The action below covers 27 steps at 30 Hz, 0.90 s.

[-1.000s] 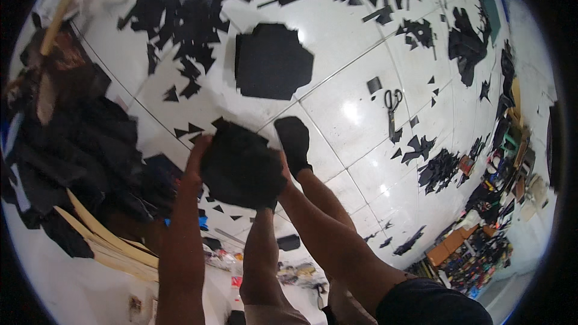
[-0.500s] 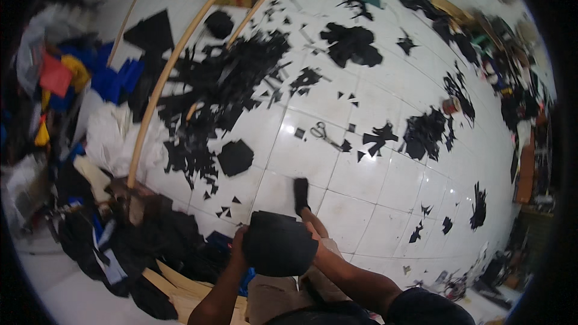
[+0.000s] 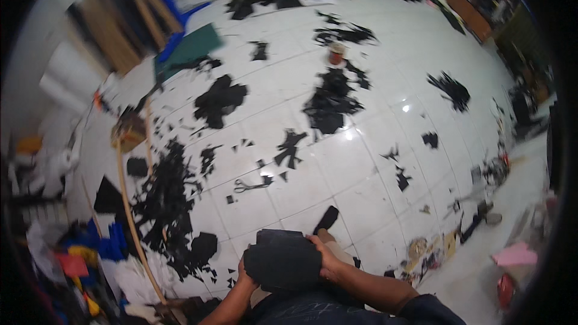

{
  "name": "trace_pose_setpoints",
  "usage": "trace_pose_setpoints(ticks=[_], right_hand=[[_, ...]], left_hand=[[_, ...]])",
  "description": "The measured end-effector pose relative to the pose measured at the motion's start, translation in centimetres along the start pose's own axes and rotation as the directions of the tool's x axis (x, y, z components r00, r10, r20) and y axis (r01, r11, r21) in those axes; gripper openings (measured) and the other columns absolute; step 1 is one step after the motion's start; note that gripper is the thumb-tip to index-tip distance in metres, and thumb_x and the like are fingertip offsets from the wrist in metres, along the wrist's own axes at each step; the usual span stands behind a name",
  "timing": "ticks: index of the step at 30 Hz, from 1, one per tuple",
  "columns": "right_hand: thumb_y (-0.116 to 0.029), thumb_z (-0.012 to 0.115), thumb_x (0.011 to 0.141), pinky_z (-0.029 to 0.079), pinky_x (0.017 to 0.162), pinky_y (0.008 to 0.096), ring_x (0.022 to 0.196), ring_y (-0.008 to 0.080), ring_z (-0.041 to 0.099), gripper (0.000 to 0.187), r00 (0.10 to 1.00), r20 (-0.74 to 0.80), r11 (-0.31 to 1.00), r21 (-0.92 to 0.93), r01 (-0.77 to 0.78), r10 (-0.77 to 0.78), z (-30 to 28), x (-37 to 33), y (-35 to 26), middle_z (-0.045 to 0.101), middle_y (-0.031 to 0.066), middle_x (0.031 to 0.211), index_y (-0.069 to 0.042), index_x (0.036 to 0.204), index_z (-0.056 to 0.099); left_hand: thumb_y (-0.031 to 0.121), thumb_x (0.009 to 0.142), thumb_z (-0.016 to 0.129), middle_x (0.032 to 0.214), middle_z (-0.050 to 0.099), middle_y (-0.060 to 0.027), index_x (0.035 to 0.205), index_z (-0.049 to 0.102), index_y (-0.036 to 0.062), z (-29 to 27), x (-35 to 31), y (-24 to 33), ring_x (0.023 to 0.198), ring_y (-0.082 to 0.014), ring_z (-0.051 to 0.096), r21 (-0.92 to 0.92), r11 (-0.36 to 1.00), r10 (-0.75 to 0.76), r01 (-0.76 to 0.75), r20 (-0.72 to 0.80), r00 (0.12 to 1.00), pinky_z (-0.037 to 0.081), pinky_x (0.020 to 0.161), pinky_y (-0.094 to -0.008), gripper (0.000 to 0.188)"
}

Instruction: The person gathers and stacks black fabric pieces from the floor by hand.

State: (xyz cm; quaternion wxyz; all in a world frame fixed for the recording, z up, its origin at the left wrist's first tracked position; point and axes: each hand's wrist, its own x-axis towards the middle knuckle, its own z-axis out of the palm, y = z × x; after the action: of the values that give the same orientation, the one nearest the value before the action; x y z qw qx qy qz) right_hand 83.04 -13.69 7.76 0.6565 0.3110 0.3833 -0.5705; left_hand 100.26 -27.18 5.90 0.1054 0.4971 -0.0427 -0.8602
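A stack of black cut sheet pieces (image 3: 283,262), rounded below with a squared tab at the top, is held level in front of my body. My left hand (image 3: 244,275) grips its left edge and my right hand (image 3: 328,260) its right edge, thumb on the side; the fingers underneath are hidden. Beyond the hands lies a pair of scissors (image 3: 251,185), beside small black offcuts (image 3: 283,176) on the tiled floor. A single black piece (image 3: 205,248) lies on the floor to the left of the stack.
A long heap of black scraps (image 3: 165,198) covers the left floor beside a bent wooden pole (image 3: 133,222). Another black pile (image 3: 330,102) lies ahead, near a small reddish container (image 3: 336,54). White plastic bags (image 3: 141,277) crowd the lower left. Rolls (image 3: 108,24) lean on the far-left wall.
The view has swung to the right, so the floor scraps appear farther left and more of the right side shows. Both hands keep hold of the black stack.
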Motion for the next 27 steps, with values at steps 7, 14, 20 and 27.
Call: trace_pose_setpoints(ticks=[7,14,20,27], right_hand=[[-0.049,0.047,0.091,0.051,0.087,0.0385,0.098,0.0249,0.063,0.051,0.989,-0.034,0.983,0.115,0.145,-0.142,-7.6,-5.3,-14.8,0.063,0.0109,0.11,-0.007,0.118,0.056],[-0.044,0.043,0.094,0.048,0.092,0.0397,0.1,0.0252,0.061,0.046,0.981,0.013,0.933,0.31,0.181,-0.195,-12.6,-8.1,-30.4,0.064,0.01,0.111,-0.008,0.117,0.058],[-0.044,0.04,0.096,0.047,0.095,0.0408,0.106,0.0266,0.06,0.048,0.937,-0.088,0.836,0.43,0.342,-0.338,-16.9,-8.1,-44.7,0.062,0.0117,0.115,-0.006,0.122,0.054],[-0.044,0.034,0.097,0.047,0.096,0.0417,0.11,0.0282,0.058,0.051,0.86,-0.198,0.651,0.581,0.489,-0.47,-22.3,-9.7,-59.5,0.059,0.0135,0.122,-0.007,0.128,0.051]], left_hand=[[0.034,0.097,0.035,0.116,0.062,-0.0104,0.118,0.057,0.0074,14.9,8.6,-5.7,0.103,-0.0254,0.061,0.285,0.957,-0.048,0.055,-0.032,0.998,0.051,0.09,-0.0386,0.041],[0.04,0.097,0.037,0.115,0.063,-0.011,0.12,0.058,0.0067,33.9,17.6,-9.2,0.103,-0.025,0.062,0.423,0.897,-0.167,0.132,0.048,0.985,0.051,0.091,-0.0381,0.045],[0.045,0.095,0.043,0.108,0.065,-0.0099,0.114,0.059,0.0065,52.1,26.0,-11.3,0.096,-0.0239,0.064,0.554,0.774,-0.353,0.305,-0.022,0.935,0.053,0.085,-0.0385,0.045],[0.032,0.096,0.048,0.089,0.058,-0.005,0.104,0.057,0.004,61.2,42.3,-17.7,0.086,-0.0143,0.058,0.675,0.702,-0.369,0.228,0.071,0.927,0.047,0.08,-0.0274,0.031]])
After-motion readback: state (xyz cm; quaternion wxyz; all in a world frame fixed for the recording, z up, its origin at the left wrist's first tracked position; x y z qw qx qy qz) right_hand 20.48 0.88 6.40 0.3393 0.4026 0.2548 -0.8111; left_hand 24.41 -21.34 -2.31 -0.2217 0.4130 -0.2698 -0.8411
